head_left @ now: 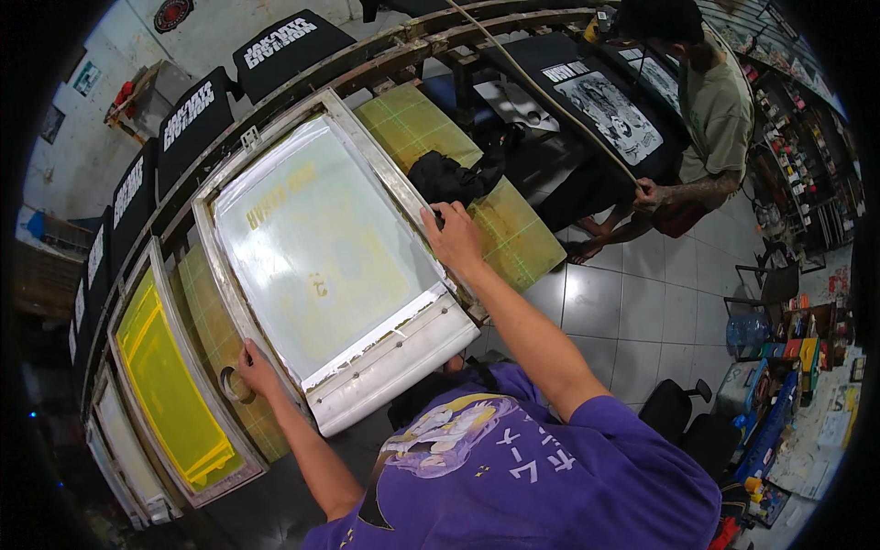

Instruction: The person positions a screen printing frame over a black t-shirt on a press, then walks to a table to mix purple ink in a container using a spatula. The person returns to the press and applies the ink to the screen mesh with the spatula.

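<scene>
A large screen printing frame (341,101) lies before me, with a pale mesh that bears faint yellow lettering. Shiny tape borders the mesh, and a white band runs along the near end. My left hand (260,369) is closed on the frame's left side rail. Against its fingers is a roll of tape (228,385); whether the hand also grips the roll I cannot tell. My right hand (452,240) has its fingers wrapped over the right rail. Partly under the frame, a greenish printing board (518,234) with bright grid lines shows on the right.
Left stands another frame with yellow mesh (170,367). Black printed shirts (194,128) lie on boards along the curved rail. A black cloth (454,174) rests on the right boards. At right a person (720,119) holds a long pole (550,96). Chairs and cluttered shelves stand beyond.
</scene>
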The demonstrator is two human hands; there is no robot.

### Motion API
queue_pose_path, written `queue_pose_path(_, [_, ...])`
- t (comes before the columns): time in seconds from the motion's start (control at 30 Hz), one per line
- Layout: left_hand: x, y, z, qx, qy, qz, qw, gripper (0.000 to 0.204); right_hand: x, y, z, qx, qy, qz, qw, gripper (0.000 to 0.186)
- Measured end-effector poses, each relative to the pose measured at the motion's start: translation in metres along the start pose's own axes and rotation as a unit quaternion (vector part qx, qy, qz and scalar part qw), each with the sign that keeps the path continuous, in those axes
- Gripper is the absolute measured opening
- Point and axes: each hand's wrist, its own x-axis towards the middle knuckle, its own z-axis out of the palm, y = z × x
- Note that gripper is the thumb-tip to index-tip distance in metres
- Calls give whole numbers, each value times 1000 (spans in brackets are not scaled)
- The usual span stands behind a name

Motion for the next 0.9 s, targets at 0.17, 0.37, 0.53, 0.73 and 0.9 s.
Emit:
queue_pose_path(0.17, [-4, 2, 0, -14, 6, 21, 1000, 50, -1, 0, 0, -11, 3, -2, 1000, 42])
queue_pose_path(0.37, [-2, 2, 1, 10, 0, 10, 1000, 50, 1, 6, 5, -35, 26, -14, 999, 41])
queue_pose_path(0.53, [1, -4, 1, 12, -6, 3, 1000, 51, 0, 6, 6, -34, 26, -12, 999, 40])
queue_pose_path(0.73, [0, -2, 3, 6, -10, 12, 1000, 51, -2, 2, 0, -26, 18, -7, 999, 41])
queue_pose_path(0.9, [0, -2, 1, -4, 0, 14, 1000, 51, -3, 0, 2, -22, 23, -10, 999, 41])
